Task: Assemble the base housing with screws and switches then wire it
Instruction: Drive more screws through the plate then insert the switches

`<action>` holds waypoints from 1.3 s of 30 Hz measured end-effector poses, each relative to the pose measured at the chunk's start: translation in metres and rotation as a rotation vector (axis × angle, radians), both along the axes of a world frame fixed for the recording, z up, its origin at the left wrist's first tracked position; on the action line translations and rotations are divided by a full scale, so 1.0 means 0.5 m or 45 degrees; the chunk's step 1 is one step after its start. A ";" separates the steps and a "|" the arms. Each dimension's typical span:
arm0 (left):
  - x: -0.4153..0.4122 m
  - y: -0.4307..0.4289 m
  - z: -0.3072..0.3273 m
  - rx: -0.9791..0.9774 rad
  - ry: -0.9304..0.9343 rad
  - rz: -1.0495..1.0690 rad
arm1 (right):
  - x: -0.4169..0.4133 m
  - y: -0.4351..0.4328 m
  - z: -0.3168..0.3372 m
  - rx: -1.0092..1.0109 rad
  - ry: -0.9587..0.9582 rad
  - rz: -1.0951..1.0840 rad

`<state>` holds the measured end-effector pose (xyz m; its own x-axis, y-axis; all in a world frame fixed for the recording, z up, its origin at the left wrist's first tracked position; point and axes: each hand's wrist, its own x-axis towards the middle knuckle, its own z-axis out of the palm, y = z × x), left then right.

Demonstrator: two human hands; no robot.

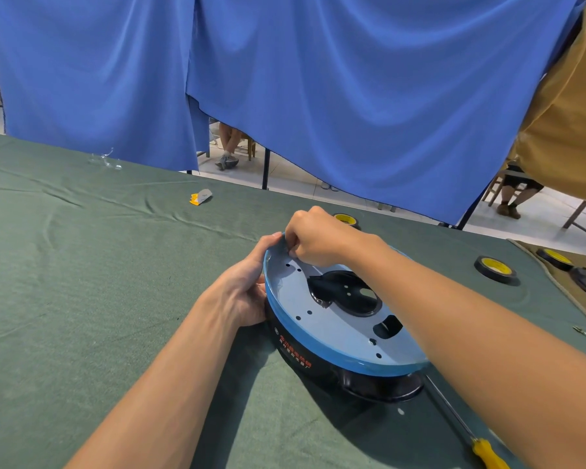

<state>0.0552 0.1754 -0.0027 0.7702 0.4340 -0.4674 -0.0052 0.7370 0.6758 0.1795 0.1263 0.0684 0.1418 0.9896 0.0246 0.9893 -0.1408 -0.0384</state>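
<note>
Head view: base housing (pixel 339 333) on green cloth (pixel 115 265). Left hand (pixel 247 292) curled round its rim. Right hand (pixel 315 238) fingertips pinched at a far hole, contents hidden. Likely hazard: any small screw slips and drops inside.

Head view, forward and down — close over table (pixel 82 265)

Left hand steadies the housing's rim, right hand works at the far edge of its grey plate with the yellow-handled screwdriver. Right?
Not quite. The head view shows the yellow-handled screwdriver lying on the green cloth at the near right of the housing, in neither hand. The right hand works at the grey plate's far edge with its curled fingers, not the tool; the left hand holds the rim.
</note>
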 end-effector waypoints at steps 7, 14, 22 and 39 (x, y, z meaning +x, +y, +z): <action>0.002 0.000 0.000 -0.007 0.005 0.024 | 0.004 -0.002 0.000 0.027 0.029 -0.001; 0.005 -0.005 0.004 -0.008 -0.019 0.035 | 0.002 -0.002 -0.022 0.055 -0.089 -0.003; 0.010 -0.005 0.000 0.048 0.003 0.093 | -0.017 -0.031 -0.022 0.183 -0.008 -0.120; -0.044 -0.113 0.037 0.023 -0.032 0.944 | 0.047 -0.352 0.009 0.497 0.121 -0.691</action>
<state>0.0333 0.1188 0.0158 0.2823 0.8519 -0.4411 -0.5132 0.5226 0.6808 0.2028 -0.0496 0.0730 0.6355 0.6987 0.3287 0.7721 -0.5751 -0.2704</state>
